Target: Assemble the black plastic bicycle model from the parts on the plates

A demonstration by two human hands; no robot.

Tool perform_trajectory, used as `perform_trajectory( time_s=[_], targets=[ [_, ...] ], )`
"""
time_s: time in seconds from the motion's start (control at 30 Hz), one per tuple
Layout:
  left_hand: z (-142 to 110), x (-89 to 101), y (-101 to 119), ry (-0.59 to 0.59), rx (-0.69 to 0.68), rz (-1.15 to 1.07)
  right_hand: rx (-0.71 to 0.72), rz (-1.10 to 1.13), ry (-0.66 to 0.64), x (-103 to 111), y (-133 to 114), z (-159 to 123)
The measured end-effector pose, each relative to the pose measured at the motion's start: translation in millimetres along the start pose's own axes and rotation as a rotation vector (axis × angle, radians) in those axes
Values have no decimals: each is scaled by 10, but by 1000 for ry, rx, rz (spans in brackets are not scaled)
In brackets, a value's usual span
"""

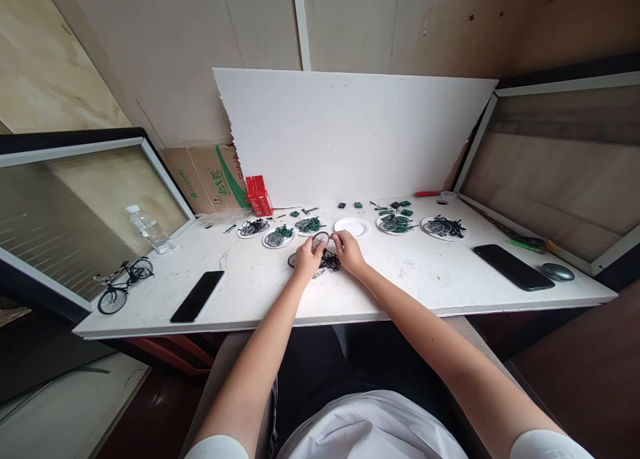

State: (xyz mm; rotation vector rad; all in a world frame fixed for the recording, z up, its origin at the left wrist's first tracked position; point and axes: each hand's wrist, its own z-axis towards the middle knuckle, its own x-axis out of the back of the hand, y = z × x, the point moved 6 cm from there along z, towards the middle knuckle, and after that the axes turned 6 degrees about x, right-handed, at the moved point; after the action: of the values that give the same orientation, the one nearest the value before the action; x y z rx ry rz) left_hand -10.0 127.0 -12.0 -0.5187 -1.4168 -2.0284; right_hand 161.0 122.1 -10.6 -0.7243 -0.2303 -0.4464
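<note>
Upright between the fingers of my left hand is a small spoked toy bicycle wheel. My right hand is closed in a pinch just right of the wheel's rim; whatever its fingertips hold is too small to make out. Below both hands lies a pile of black bicycle parts on the white table, partly covered by my left hand. Another spoked wheel shows at the pile's left. Behind my hands stands a white paper plate with nothing on it.
Paper plates with black parts, green and grey parts and more black pieces line the back. A finished miniature bicycle, a bottle and a phone are left; another phone and a mouse are right.
</note>
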Motion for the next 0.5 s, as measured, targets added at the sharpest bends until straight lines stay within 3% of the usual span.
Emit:
perform_trajectory(
  time_s=[0.5],
  targets=[
    [-14,6,14,0,-20,-17,-98,100,47,58,1,-25]
  ],
)
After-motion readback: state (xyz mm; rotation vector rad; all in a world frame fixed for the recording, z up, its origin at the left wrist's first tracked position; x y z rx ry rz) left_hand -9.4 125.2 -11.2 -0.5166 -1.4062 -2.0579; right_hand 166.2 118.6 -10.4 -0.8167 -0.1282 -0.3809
